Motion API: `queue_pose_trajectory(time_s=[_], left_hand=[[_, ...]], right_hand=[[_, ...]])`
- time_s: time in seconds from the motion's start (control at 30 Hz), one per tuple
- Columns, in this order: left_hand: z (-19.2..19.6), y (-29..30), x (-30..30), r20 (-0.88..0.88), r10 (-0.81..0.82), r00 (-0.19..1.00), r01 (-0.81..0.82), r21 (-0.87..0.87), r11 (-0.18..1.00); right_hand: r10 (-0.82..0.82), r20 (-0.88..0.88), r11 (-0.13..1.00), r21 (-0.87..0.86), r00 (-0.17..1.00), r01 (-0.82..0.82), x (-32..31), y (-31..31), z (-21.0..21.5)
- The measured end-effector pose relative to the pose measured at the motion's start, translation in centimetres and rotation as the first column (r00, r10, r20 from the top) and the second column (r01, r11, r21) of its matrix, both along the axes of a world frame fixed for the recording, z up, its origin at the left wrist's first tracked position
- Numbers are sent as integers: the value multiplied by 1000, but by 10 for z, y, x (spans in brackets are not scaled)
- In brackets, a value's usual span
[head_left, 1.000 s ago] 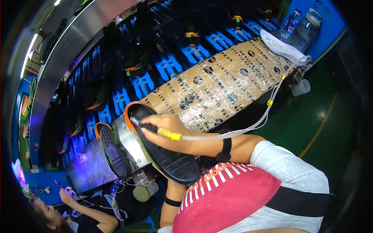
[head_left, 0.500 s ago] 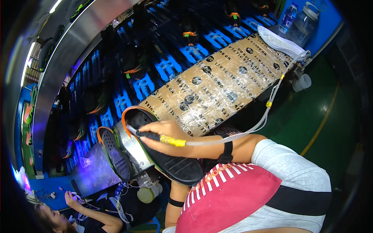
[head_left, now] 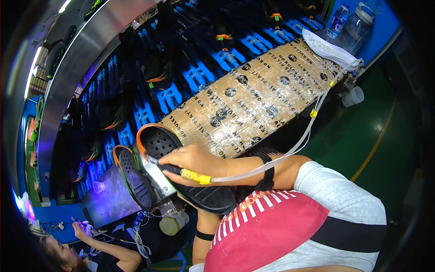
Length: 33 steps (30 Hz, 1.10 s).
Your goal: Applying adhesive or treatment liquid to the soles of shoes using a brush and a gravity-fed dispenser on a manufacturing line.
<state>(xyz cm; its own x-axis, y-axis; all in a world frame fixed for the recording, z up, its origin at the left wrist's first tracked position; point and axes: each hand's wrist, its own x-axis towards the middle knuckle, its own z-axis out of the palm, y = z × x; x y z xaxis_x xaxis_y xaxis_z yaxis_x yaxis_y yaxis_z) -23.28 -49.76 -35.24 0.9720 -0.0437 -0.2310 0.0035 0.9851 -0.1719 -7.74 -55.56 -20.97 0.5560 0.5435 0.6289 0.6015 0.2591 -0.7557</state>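
Observation:
A black clog (head_left: 209, 196) with a holed upper and an orange-and-green edge is tilted before me. My left hand (head_left: 192, 205) supports it from beneath; the clog hides most of its fingers. My right hand (head_left: 192, 162) is closed around a hose-fed applicator pen (head_left: 174, 170) with a black grip and yellow tape. Its tip is close to the clog's orange rim; whether they touch I cannot tell. The pale hose (head_left: 253, 173) runs from it along my right forearm. A second black clog (head_left: 132, 179) rests just to the left.
A cardboard-covered ledge (head_left: 253, 102) lies beyond my right hand. Blue racks (head_left: 198, 77) carrying dark clogs stand behind it. White padding (head_left: 324, 49), a water bottle (head_left: 337, 21) and a clear jug (head_left: 358, 29) sit far right. A co-worker's arm (head_left: 108, 251) shows lower left.
The held clog has turned slightly, its toe shifting left and showing more of the holes. My right hand and the pen have moved a little down along the orange rim.

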Motion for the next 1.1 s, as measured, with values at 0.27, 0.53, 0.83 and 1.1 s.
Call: queue_pose_trajectory(time_s=[0.27,0.53,0.83,1.1], left_hand=[[7,4,12,40,68,997,-75,229,971],[31,13,28,130,160,978,-201,427,882],[38,9,28,130,175,976,-216,470,855],[31,4,23,92,145,985,-172,467,867]], right_hand=[[-177,40,982,74,983,174,3,-6,4],[158,137,985,50,978,-166,-5,-10,5],[-131,-21,986,101,991,133,2,-11,14],[-51,-139,998,38,989,57,4,-2,8]])
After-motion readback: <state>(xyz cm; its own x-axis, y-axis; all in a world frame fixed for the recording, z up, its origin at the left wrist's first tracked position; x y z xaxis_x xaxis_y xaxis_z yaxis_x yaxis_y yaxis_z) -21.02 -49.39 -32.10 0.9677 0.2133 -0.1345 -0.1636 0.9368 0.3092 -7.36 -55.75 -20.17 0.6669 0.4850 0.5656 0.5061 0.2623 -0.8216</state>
